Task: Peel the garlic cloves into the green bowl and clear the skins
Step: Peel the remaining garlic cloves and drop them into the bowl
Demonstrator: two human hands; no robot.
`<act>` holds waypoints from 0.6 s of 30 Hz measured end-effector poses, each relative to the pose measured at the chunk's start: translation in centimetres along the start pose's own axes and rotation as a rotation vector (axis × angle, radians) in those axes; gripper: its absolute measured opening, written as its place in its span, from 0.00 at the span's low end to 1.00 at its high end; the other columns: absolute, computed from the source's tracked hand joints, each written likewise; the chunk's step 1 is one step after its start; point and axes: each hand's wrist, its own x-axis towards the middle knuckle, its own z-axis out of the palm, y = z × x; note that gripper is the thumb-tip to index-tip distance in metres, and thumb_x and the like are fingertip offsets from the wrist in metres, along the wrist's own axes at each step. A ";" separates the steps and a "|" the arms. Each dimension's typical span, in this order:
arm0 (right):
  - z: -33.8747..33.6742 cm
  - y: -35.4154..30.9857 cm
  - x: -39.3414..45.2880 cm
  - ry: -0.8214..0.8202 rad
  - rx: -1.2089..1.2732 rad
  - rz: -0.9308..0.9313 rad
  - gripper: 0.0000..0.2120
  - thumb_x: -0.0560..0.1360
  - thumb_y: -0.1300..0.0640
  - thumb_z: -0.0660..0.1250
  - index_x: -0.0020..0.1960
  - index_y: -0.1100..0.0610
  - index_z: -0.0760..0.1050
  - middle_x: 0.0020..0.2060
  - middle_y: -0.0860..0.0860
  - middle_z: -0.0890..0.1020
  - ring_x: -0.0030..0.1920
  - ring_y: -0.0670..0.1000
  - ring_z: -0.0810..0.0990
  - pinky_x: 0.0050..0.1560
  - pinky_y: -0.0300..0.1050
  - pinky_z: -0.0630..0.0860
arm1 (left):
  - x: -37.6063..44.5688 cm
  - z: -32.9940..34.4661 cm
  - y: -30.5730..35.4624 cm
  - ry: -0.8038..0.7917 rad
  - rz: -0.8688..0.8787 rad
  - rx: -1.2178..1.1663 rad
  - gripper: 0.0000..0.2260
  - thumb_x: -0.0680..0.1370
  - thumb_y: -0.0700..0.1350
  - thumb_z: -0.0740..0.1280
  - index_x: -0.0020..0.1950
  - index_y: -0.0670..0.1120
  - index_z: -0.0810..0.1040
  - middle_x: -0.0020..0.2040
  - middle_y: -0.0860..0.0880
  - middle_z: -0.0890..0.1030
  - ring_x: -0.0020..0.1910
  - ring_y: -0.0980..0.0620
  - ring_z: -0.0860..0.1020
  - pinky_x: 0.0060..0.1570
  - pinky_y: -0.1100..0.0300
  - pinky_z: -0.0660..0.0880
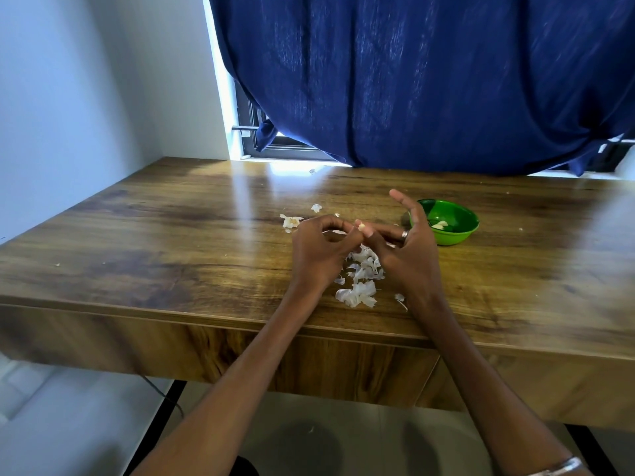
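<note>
Both hands meet over the wooden table (171, 242). My left hand (318, 255) is curled, fingertips pinching a small garlic clove (361, 227). My right hand (409, 249) pinches the same clove from the right, its little finger raised toward the bowl. Below the hands lies a pile of white garlic skins (360, 280). More skins (291, 221) lie to the left of my left hand. The green bowl (457, 231) stands just right of my right hand and holds peeled cloves (439, 225).
A dark blue curtain (429, 80) hangs over the window behind the table's far edge. A white wall is on the left. A loose skin piece (400, 298) lies near the table's front edge. Small crumbs dot the tabletop.
</note>
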 end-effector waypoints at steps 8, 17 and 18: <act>-0.1 0.1 -0.2 0.039 -0.002 -0.030 0.31 0.74 0.64 0.76 0.73 0.53 0.67 0.46 0.48 0.87 0.47 0.42 0.86 0.54 0.42 0.83 | -0.3 0.1 0.0 -0.012 0.058 0.076 0.08 0.73 0.46 0.78 0.44 0.42 0.83 0.41 0.51 0.85 0.41 0.56 0.84 0.44 0.55 0.83; 0.0 0.1 -0.1 0.067 -0.024 -0.085 0.31 0.73 0.64 0.77 0.72 0.55 0.68 0.43 0.46 0.86 0.47 0.41 0.86 0.51 0.38 0.82 | -0.1 0.2 0.0 0.019 -0.016 0.002 0.13 0.72 0.46 0.79 0.53 0.44 0.81 0.44 0.49 0.86 0.42 0.56 0.86 0.44 0.53 0.84; 0.0 0.1 -0.1 0.066 -0.028 -0.094 0.31 0.73 0.65 0.77 0.72 0.56 0.68 0.43 0.47 0.87 0.47 0.41 0.86 0.52 0.39 0.82 | -0.1 0.0 0.0 0.018 -0.028 0.006 0.15 0.70 0.47 0.80 0.52 0.44 0.81 0.42 0.50 0.87 0.42 0.56 0.85 0.44 0.54 0.84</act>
